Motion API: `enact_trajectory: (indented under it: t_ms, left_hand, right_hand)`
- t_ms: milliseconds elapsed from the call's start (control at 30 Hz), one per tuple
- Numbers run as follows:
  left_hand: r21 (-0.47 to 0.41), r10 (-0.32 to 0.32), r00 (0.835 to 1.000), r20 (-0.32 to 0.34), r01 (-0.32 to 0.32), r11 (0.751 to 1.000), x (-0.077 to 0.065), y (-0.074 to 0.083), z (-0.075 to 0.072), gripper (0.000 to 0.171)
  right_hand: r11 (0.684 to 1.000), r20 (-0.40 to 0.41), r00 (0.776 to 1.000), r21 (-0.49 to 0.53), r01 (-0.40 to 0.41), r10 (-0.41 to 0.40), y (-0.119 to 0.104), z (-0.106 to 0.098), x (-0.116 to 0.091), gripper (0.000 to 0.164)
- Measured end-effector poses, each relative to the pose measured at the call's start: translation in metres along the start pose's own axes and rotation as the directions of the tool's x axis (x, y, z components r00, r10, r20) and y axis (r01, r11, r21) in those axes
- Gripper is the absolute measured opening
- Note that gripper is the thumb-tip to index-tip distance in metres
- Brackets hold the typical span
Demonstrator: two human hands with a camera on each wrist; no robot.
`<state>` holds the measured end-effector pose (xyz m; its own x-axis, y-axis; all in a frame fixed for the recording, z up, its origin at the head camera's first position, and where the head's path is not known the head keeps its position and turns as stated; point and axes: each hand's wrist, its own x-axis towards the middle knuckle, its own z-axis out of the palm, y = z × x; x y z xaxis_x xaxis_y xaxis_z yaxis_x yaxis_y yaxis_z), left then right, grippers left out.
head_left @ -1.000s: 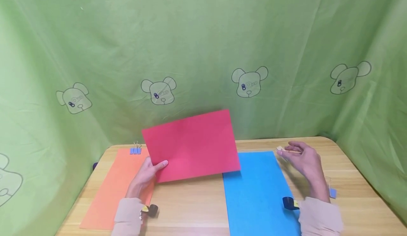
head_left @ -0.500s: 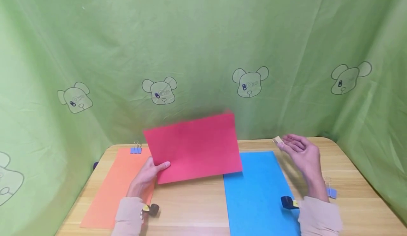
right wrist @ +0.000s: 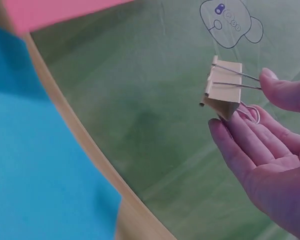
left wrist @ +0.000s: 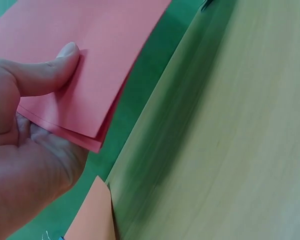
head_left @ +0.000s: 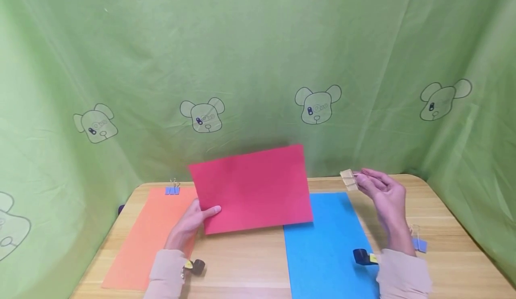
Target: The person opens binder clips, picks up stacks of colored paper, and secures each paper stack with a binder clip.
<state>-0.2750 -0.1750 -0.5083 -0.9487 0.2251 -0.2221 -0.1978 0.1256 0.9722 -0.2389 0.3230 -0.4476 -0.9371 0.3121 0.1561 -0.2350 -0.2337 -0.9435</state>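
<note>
My left hand (head_left: 188, 224) holds a stack of red paper (head_left: 254, 191) by its lower left corner, thumb in front and fingers behind. In the left wrist view the red sheets (left wrist: 102, 75) part slightly at the edge. The stack is tilted and raised above the table. To the right, my right hand (head_left: 384, 198) pinches a cream binder clip (head_left: 348, 180) by its wire handles, a short way from the stack's right edge. The right wrist view has the clip (right wrist: 226, 92) with its mouth turned away from the palm, thumb on one handle and fingers at the other.
Orange paper (head_left: 141, 245) lies on the left of the wooden table (head_left: 242, 263), a blue binder clip (head_left: 172, 191) at its top edge. Blue paper (head_left: 326, 249) lies right of centre. Another blue clip (head_left: 419, 245) stands by the right forearm. A green curtain (head_left: 258, 57) hangs behind.
The cream clip has turned in my right fingers, its mouth now towards the left, and my grip is on its handles. The red stack has shifted slightly right and down.
</note>
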Motion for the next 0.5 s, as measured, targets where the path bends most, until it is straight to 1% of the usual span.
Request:
enact_trajectory:
  t_ms: [67,233,400,467,500]
  left_hand:
    - [0.025,0.032,0.999,0.004,-0.032,0.999,0.0010,0.0006,0.0002,0.047]
    - [0.001,0.042,0.999,0.008,-0.042,0.999,0.0019,0.0006,0.0005,0.048]
    - [-0.014,-0.047,0.998,-0.036,0.046,0.999,0.0025,-0.0015,0.0040,0.064]
    - [-0.014,-0.061,0.997,-0.041,0.060,0.998,0.0027,-0.0020,0.0058,0.066]
    - [-0.011,-0.055,0.998,-0.036,0.055,0.998,0.0031,-0.0021,0.0068,0.064]
  right_hand:
    - [0.998,0.011,1.000,0.067,-0.003,0.002,0.0010,0.0013,0.0003,0.036]
    - [0.981,0.026,0.999,0.192,-0.026,0.021,0.0021,0.0041,-0.0002,0.023]
    - [0.944,0.070,0.997,0.326,-0.040,0.019,0.0007,0.0049,-0.0016,0.017]
    - [0.929,0.085,0.996,0.367,-0.049,0.019,-0.0002,0.0059,-0.0016,0.016]
    - [0.922,0.091,0.996,0.383,-0.054,0.021,-0.0007,0.0065,-0.0016,0.015]
